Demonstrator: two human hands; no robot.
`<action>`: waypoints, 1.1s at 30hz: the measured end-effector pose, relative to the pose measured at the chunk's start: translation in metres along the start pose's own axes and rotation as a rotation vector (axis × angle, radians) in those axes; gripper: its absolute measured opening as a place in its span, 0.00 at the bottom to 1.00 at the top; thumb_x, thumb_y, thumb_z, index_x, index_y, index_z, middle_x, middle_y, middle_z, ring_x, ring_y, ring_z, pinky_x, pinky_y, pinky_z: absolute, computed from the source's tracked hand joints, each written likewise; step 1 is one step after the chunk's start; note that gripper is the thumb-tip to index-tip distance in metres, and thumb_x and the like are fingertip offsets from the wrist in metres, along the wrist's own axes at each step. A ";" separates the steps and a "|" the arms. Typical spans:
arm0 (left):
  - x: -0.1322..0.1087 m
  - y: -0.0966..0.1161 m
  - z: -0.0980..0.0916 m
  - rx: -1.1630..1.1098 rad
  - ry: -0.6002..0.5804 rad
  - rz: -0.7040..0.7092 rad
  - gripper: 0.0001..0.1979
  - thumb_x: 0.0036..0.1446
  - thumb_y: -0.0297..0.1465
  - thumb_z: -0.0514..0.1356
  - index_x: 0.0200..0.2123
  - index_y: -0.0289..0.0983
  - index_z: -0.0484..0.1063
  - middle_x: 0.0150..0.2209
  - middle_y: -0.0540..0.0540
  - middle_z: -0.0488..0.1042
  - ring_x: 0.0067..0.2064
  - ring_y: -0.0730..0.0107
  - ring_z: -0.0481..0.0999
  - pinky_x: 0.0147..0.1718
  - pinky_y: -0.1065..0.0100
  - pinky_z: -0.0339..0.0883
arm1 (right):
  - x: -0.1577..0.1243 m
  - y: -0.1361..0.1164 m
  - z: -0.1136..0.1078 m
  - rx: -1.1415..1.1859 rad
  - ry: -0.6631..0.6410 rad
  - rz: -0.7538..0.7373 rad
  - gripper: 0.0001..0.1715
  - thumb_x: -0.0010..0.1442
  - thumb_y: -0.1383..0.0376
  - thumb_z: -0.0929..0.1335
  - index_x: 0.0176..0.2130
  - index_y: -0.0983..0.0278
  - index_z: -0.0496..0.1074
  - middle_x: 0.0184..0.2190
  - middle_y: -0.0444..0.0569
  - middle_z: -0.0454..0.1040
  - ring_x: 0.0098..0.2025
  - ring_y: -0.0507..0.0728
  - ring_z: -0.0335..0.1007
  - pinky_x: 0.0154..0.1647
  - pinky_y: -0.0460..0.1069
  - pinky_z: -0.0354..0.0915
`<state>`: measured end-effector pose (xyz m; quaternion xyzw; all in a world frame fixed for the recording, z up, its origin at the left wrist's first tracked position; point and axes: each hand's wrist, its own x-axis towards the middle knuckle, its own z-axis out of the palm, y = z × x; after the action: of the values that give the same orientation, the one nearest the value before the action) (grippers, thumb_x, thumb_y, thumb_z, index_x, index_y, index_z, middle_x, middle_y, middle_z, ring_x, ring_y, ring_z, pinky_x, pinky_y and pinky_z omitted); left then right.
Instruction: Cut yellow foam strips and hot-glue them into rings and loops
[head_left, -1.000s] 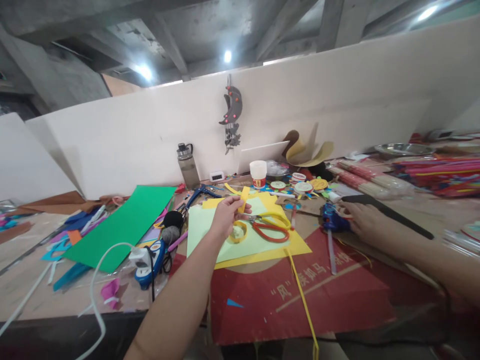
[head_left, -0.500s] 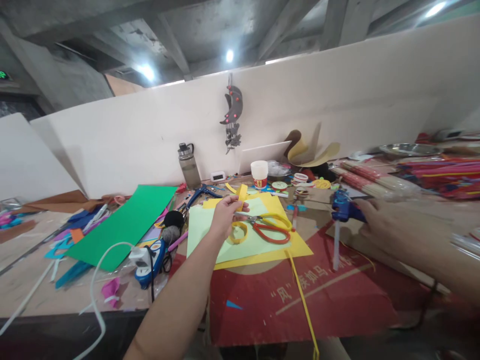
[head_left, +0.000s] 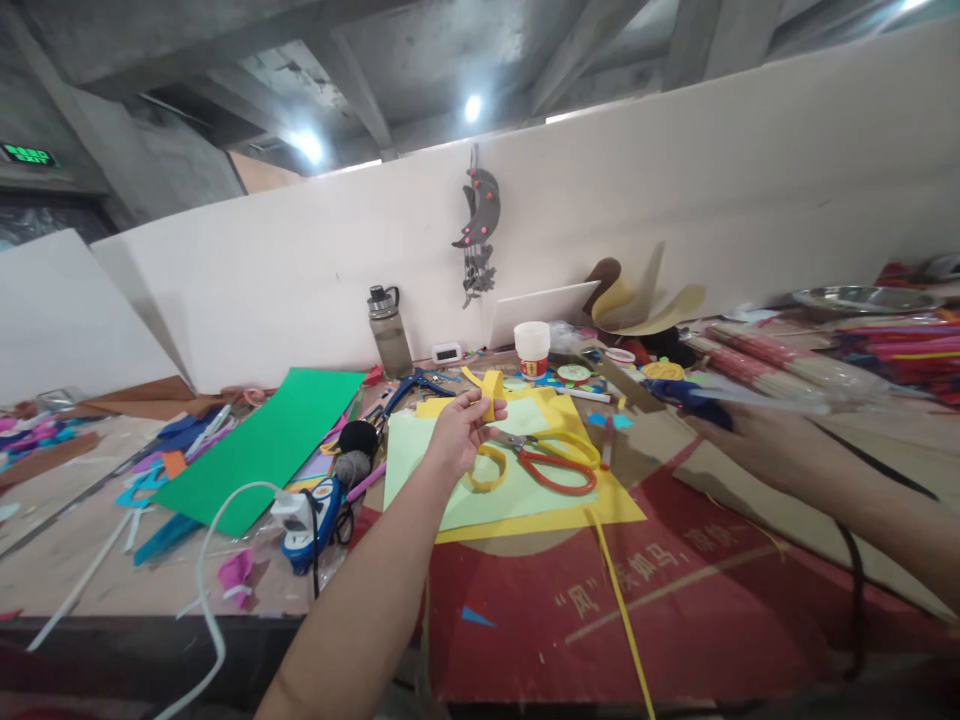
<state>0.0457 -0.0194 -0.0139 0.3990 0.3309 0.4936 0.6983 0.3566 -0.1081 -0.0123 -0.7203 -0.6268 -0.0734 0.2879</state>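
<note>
Between the fingertips of my left hand (head_left: 459,430) is a looped yellow strip (head_left: 491,388), pinched above the pale green sheet (head_left: 420,490). A second yellow ring (head_left: 489,470) sits on that sheet just below the hand. Beside it lie scissors (head_left: 559,465) with one yellow and one red-orange handle, their tips close to my left fingers. Off to the right, my right hand (head_left: 739,425) is wrapped round a blue glue gun (head_left: 694,402), blurred by motion. From the gun a whitish glue stick (head_left: 772,396) points to the right.
A long yellow strip (head_left: 621,610) crosses the red cardboard (head_left: 517,650). Left are a green sheet (head_left: 262,445), a blue power strip (head_left: 307,540) and a white cable (head_left: 202,590). Behind stand a bottle (head_left: 390,335) and a paper cup (head_left: 532,350). Wrapped sticks (head_left: 772,365) lie right.
The glue gun in my right hand has swung from upright, stick hanging down, to lying sideways. My left hand still pinches the yellow loop. The view has turned slightly left.
</note>
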 end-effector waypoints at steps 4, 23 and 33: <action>-0.001 -0.002 -0.001 0.001 -0.055 0.000 0.11 0.48 0.26 0.63 0.36 0.34 0.65 0.34 0.42 0.77 0.31 0.72 0.77 0.21 0.76 0.67 | 0.000 -0.003 -0.002 0.135 -0.181 0.056 0.12 0.53 0.56 0.65 0.27 0.62 0.69 0.28 0.55 0.75 0.30 0.61 0.69 0.32 0.52 0.62; -0.005 -0.016 0.007 0.218 -0.082 0.054 0.14 0.48 0.32 0.64 0.39 0.33 0.69 0.36 0.40 0.76 0.32 0.70 0.76 0.22 0.75 0.67 | -0.016 -0.066 -0.005 0.905 -0.223 0.067 0.20 0.55 0.50 0.64 0.25 0.63 0.63 0.20 0.45 0.66 0.23 0.52 0.59 0.25 0.47 0.57; -0.003 -0.017 0.010 0.166 -0.087 0.082 0.12 0.46 0.29 0.65 0.33 0.31 0.68 0.33 0.39 0.77 0.33 0.68 0.77 0.28 0.72 0.70 | -0.012 -0.087 0.034 0.849 -0.317 -0.016 0.23 0.54 0.47 0.62 0.23 0.62 0.62 0.20 0.44 0.63 0.24 0.53 0.59 0.25 0.48 0.56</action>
<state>0.0608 -0.0278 -0.0238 0.4896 0.3234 0.4748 0.6559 0.2629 -0.0971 -0.0176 -0.5359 -0.6431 0.2992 0.4579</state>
